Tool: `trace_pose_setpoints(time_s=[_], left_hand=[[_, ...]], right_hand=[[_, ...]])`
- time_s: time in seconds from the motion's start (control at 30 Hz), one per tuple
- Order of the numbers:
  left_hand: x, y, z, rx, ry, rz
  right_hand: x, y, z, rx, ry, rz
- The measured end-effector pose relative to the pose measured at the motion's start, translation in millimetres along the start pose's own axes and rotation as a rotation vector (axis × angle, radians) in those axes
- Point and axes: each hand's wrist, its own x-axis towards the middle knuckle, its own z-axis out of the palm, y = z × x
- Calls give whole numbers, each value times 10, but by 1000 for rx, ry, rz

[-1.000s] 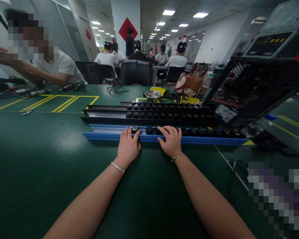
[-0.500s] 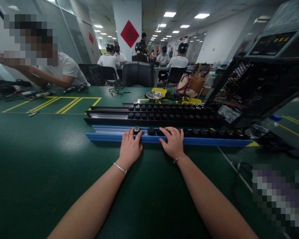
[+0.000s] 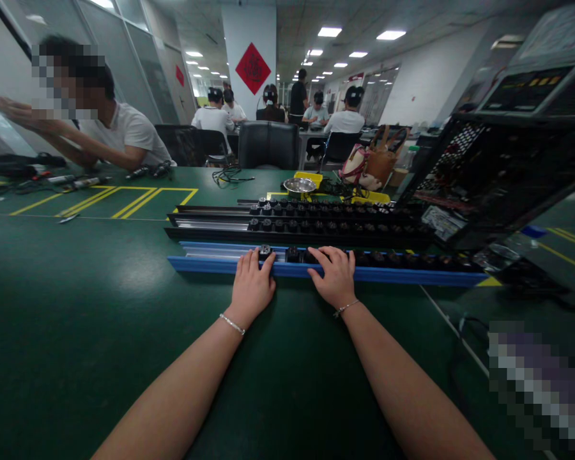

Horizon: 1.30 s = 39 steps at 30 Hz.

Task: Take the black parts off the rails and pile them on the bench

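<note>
A long blue rail [image 3: 211,265] with a silvery channel lies across the table before me. Black blocks that look like socket modules sit in it, several in a row at the right. My left hand [image 3: 252,281] has thumb and fingers around one black socket module [image 3: 265,250] in the channel. To its right stands another black module [image 3: 292,254], untouched, with a gap between the two. My right hand [image 3: 334,275] grips the rail over the row, thumb at the front wall and fingers reaching over the modules; the fingertips are partly hidden.
Behind the blue rail lie black rails [image 3: 196,232] with similar modules. A metal bowl [image 3: 299,184] and yellow trays [image 3: 371,197] stand farther back. An open computer case [image 3: 498,166] rises at the right. A person [image 3: 134,137] sits across the table at left.
The view has shifted slightly, so everything sits a little farther right. Both hands keep their places on the blue rail and module.
</note>
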Motion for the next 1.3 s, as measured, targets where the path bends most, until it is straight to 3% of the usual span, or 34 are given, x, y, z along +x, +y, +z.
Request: trace_pose_setpoints(time_s=[1.3], left_hand=[[-13,-1,60,42,28,-57]], right_hand=[[-7,38,3,-14,8,-17]])
